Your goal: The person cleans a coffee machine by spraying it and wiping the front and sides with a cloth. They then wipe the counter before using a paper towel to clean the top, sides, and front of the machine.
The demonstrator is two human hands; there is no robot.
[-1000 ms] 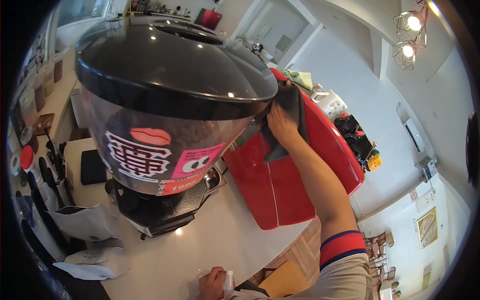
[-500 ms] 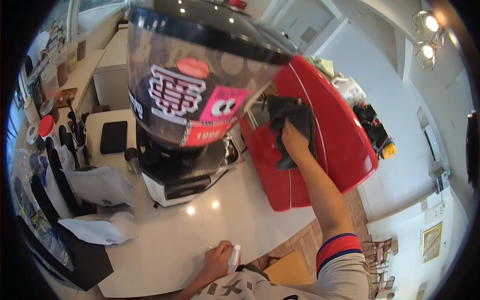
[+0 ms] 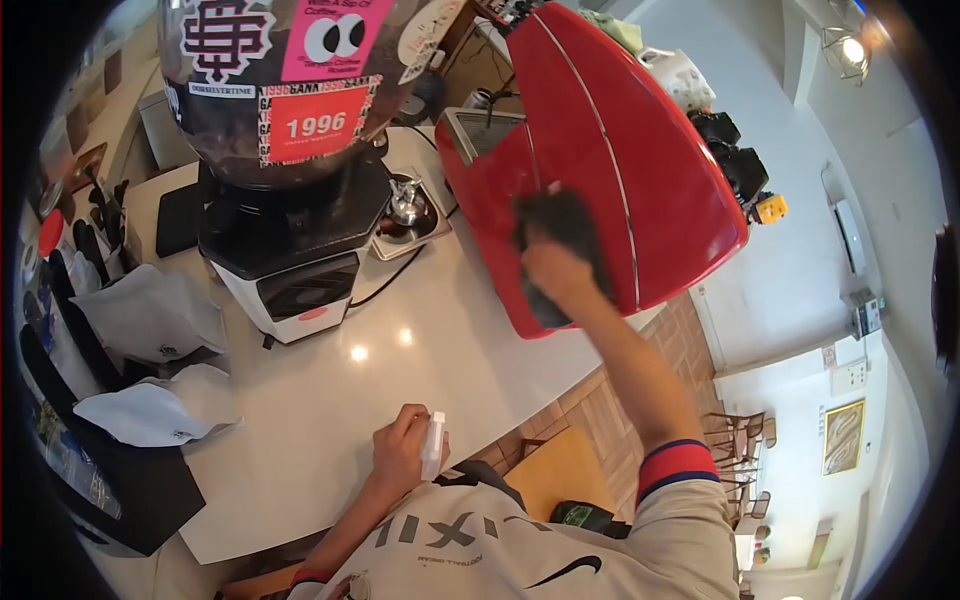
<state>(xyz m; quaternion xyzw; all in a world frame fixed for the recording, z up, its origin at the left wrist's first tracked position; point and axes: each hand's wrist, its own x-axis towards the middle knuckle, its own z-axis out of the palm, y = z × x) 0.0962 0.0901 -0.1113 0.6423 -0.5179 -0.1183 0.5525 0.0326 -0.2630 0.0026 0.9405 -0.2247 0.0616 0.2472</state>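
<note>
My right hand (image 3: 556, 270) is pressed on a dark grey cloth (image 3: 572, 225) that lies against the red side panel of an espresso machine (image 3: 490, 205). Motion blurs the hand and cloth, but the fingers look closed on the fabric. Near the counter's front edge, my left hand (image 3: 400, 450) is wrapped around a small, translucent white bottle (image 3: 434, 445), held upright close to my body. Part of the bottle is hidden by the fingers. A coffee grinder (image 3: 285, 230) with a stickered bean hopper (image 3: 235, 130) stands to the left of the machine.
A metal tray (image 3: 430, 232) holding a tamper (image 3: 407, 203) sits between grinder and machine, with a black cable (image 3: 390, 283) beside it. White pouches (image 3: 155, 315) fill a black rack (image 3: 150, 500) at left. A wooden chair (image 3: 560, 480) stands below the counter (image 3: 300, 430).
My right hand and the cloth have moved down the red panel, towards its near edge. My view has shifted, so the grinder now appears farther left and higher. The left hand still grips the bottle.
</note>
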